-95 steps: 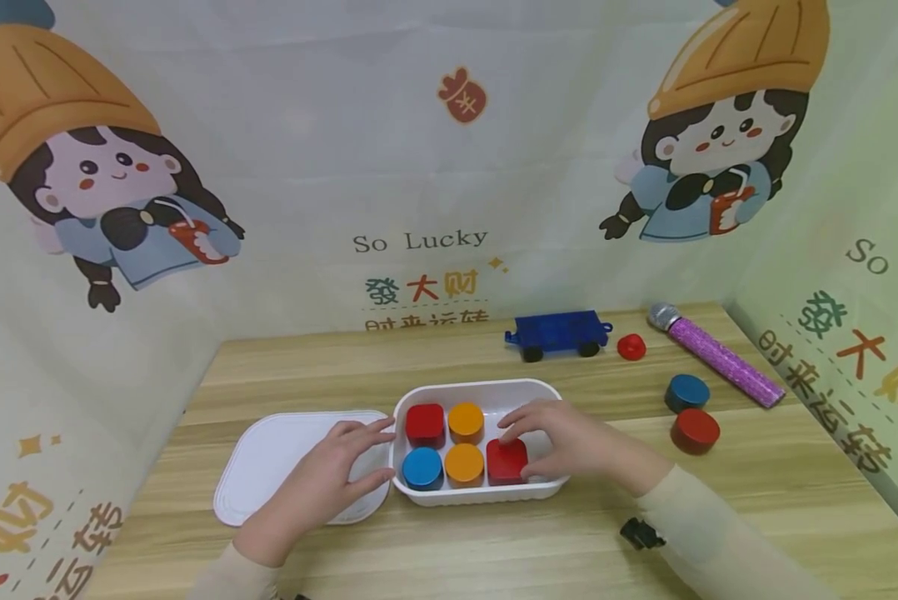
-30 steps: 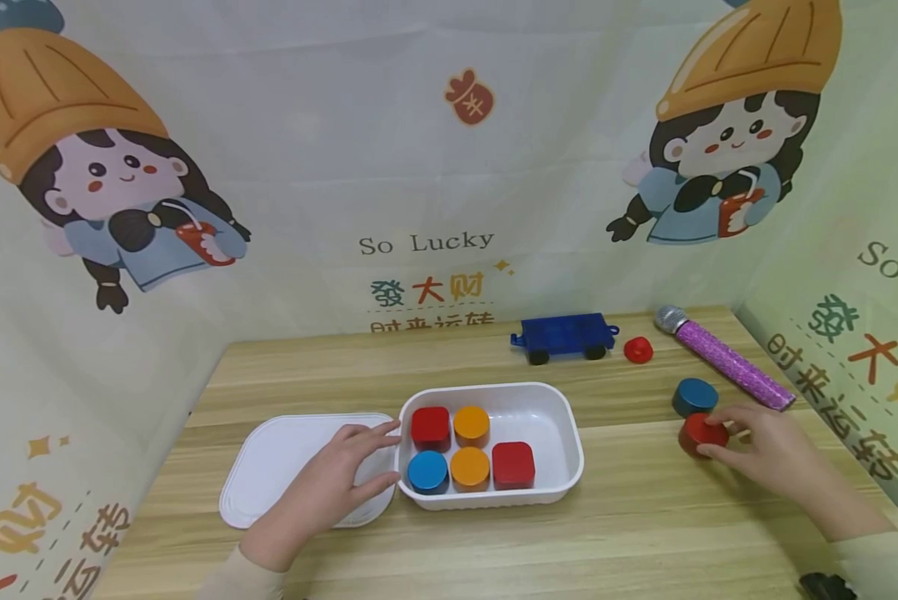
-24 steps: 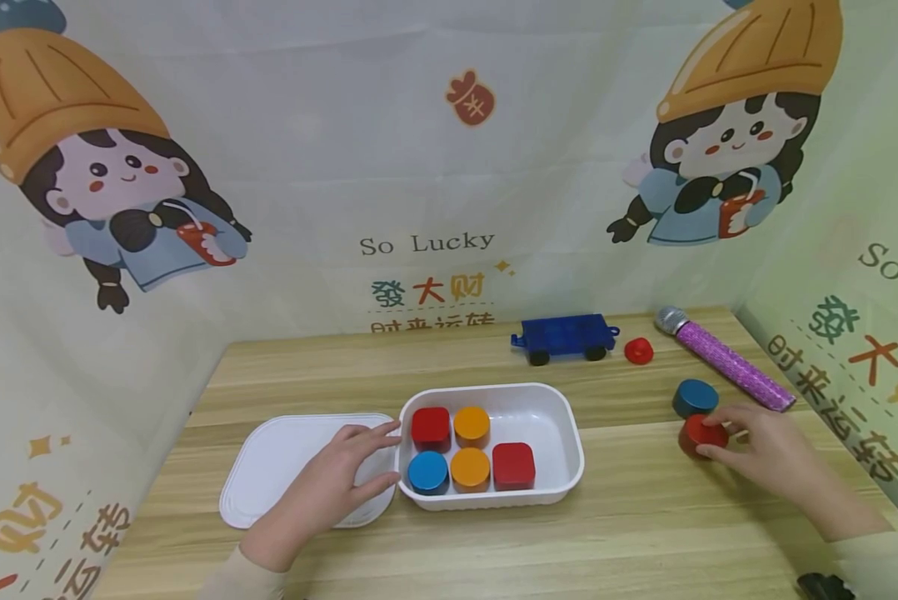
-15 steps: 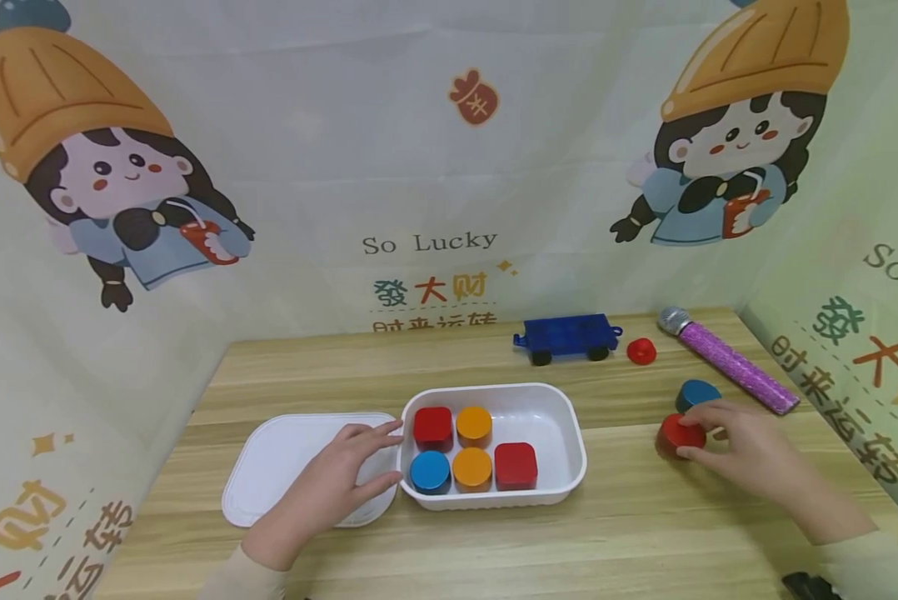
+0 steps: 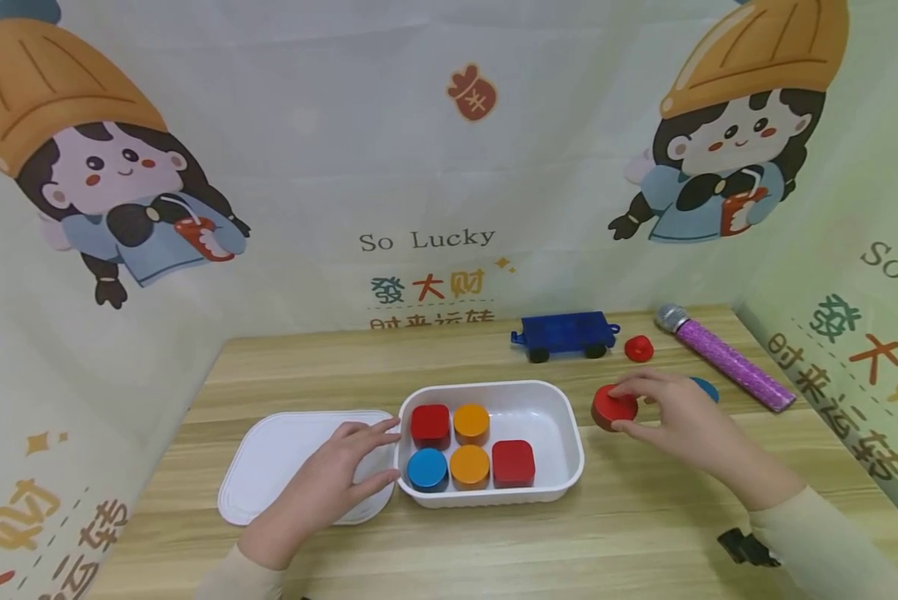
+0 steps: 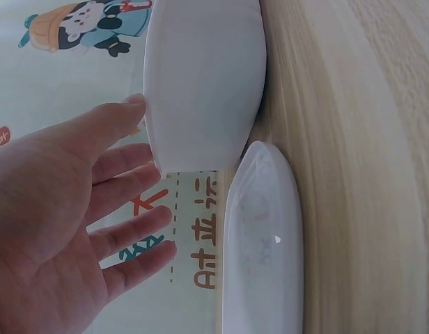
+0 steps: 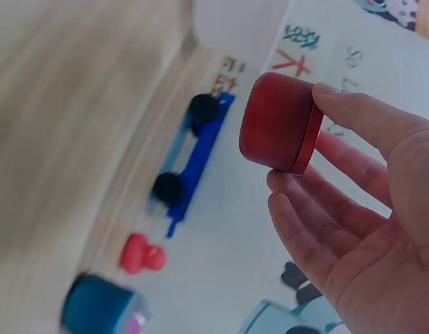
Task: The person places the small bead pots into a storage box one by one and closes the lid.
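My right hand (image 5: 681, 421) pinches a small round red tin (image 5: 612, 407) between thumb and fingers, just right of the white plastic box (image 5: 557, 433). The right wrist view shows the tin (image 7: 278, 124) raised above the table, a lid seam near one end. Inside the box sit two red squarish tins (image 5: 430, 423), two orange round tins (image 5: 471, 423) and a blue round tin (image 5: 427, 468); the box's right end holds none. My left hand (image 5: 332, 471), fingers spread and nearly straight, touches the box's left end, above the white lid (image 5: 269, 458) lying flat.
A blue toy wagon (image 5: 565, 333) stands at the back, with a small red knob-like piece (image 5: 639, 348) beside it. A purple glittery microphone (image 5: 734, 362) lies at the right. Partly hidden behind my right hand is a dark blue round tin (image 5: 706, 389).
My right hand left the red squarish tin in the box, took hold of the round red tin at the right, and has lifted it leftward to beside the box. My left hand stays put.
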Demonstrator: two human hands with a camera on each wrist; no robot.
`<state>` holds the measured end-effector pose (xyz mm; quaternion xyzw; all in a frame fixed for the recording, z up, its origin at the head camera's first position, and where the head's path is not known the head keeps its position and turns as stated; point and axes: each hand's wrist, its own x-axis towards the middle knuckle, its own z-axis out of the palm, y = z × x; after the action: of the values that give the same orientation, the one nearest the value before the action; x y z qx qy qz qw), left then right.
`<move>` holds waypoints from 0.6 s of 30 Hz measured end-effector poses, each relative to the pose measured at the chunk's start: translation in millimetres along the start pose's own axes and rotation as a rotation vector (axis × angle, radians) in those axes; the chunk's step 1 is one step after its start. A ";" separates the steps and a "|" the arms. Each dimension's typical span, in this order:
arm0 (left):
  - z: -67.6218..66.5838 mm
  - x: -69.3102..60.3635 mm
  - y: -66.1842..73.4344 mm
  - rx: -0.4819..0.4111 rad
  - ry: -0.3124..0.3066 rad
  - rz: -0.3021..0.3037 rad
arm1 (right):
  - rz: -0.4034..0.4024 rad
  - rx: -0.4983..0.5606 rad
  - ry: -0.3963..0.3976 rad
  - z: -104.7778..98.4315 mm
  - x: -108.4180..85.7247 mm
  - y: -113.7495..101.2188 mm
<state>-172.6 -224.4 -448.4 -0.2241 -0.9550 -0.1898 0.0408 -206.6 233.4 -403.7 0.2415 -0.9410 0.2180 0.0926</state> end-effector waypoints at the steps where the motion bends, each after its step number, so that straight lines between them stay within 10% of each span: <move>1: 0.4 0.1 -0.1 -0.004 -0.004 -0.004 | -0.001 0.005 -0.008 -0.7 3.4 -3.8; 18: 0.2 0.1 -0.5 0.000 -0.008 -0.003 | -0.070 0.131 -0.170 31.3 52.3 -41.7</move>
<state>-172.9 -224.7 -448.8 -0.2235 -0.9555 -0.1890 0.0366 -233.4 164.7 -401.6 0.2973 -0.9203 0.2544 0.0040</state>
